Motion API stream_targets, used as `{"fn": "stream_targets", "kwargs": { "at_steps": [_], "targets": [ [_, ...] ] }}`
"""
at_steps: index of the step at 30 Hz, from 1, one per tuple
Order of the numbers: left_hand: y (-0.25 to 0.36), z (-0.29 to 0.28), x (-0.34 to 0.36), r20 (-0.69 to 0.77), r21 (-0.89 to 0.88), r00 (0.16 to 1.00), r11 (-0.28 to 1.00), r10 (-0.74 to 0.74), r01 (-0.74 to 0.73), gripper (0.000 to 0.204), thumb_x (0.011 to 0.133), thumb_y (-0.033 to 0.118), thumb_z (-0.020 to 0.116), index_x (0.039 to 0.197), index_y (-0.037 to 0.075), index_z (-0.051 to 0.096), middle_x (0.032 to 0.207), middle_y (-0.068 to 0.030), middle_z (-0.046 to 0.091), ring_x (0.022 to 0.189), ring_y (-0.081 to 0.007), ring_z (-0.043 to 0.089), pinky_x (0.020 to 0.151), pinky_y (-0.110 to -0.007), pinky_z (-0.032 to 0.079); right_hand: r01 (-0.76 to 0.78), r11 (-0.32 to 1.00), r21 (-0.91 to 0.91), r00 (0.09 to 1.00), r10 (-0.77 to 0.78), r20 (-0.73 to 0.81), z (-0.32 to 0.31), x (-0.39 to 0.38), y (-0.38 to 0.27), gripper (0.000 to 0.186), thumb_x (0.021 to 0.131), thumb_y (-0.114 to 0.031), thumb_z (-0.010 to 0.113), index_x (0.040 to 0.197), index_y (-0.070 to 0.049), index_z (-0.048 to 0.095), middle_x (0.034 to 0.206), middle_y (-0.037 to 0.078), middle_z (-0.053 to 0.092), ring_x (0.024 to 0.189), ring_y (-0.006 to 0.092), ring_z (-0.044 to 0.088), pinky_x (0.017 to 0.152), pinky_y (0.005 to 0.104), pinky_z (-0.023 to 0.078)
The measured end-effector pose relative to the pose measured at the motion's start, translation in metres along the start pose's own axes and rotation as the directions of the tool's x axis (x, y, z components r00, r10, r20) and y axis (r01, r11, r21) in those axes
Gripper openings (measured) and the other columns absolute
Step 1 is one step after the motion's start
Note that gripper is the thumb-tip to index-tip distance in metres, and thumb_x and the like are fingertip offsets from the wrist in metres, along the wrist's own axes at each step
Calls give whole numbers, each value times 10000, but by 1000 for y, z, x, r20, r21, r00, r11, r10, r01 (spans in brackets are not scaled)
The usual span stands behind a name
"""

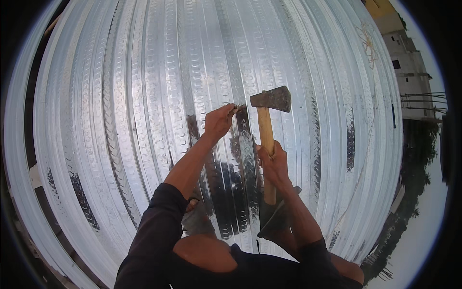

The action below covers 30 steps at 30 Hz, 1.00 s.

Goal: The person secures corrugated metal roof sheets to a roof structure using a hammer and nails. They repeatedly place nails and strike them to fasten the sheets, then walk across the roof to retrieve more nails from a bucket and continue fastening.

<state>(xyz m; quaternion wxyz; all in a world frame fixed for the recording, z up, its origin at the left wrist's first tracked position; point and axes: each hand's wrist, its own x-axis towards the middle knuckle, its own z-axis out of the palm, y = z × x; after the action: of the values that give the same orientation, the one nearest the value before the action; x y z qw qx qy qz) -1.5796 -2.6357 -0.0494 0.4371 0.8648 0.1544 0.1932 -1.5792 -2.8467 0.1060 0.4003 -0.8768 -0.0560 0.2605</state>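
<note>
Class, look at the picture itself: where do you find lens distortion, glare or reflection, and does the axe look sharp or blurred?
Head view: the metal sheets bow outward toward a black rim; head view: pale glare streaks their ridges, dark patches look like reflections; head view: the axe looks fairly sharp.

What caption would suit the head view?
Right hand holds a wooden-handled hatchet beside the left hand, above shiny ribbed metal.

1 head-worn fisheye view (dark-rimmed), facing down, near left hand (219, 123) and right hand (274, 163)
</note>
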Motion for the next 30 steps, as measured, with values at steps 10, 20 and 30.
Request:
{"fn": "stream_targets", "kwargs": {
  "at_steps": [10,20,30],
  "targets": [
    [14,-1,-3,-35,60,999,998,34,-32,204,955,252,715,1069,84,738,962,-128,758,806,-341,730,692,-414,573,620,776,116,708,-491,-507,-27,-13,-93,325,945,-100,709,1155,77,536,816,170,683,649,206,685,586,334,531],
    [15,-5,-2,-53,25,998,999,40,-38,205,957,225,703,1106,86,726,990,-152,754,826,-359,732,707,-426,573,125,985,-117,992,-126,-4,34,-11,17,471,950,-151,661,1311,92,483,885,302,687,810,459,714,697,500,563],
    [-2,2,-6,-82,55,993,996,81,-76,177,969,259,695,1055,107,727,964,-88,756,787,-314,728,633,-400,560,439,888,134,857,-369,-360,-38,-8,-96,337,957,-93,683,1189,83,514,834,159,687,662,180,674,612,355,558]
  ]
}}
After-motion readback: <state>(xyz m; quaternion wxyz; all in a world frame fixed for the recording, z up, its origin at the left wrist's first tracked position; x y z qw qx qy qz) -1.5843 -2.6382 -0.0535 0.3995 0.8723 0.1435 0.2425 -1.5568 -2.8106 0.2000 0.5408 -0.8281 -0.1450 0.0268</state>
